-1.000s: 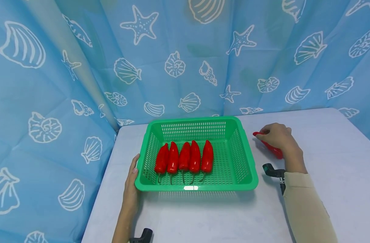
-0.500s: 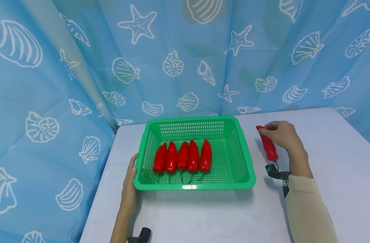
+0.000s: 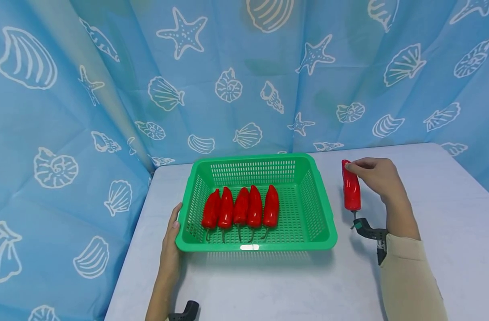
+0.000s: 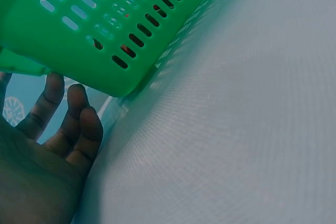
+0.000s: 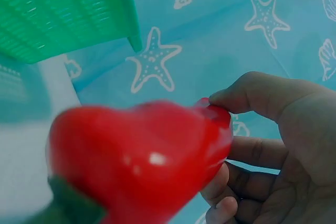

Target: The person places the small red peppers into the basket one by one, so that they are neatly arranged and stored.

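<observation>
A red pepper (image 3: 351, 192) hangs with its green stem towards me, right of the green basket (image 3: 326, 209). My right hand (image 3: 383, 178) pinches it near the tip between thumb and fingers. In the right wrist view the pepper (image 5: 142, 156) looms close to the camera, raised off the table. Inside the basket, several red peppers (image 3: 240, 207) lie side by side, stems towards me. My left hand (image 3: 172, 247) rests along the basket's left side. The left wrist view shows its fingers (image 4: 86, 135) loosely bent by the basket's corner, fingertips at the rim.
The basket stands on a white-covered table (image 3: 268, 290). A blue curtain (image 3: 228, 111) with white shells and starfish hangs behind and to the left. Peppers in the basket lie left of its middle, with bare mesh floor (image 3: 298, 218) on the right.
My right hand has lifted the pepper off the table, and it has swung from slanting to nearly straight, stem towards me. The left hand and basket have stayed put.
</observation>
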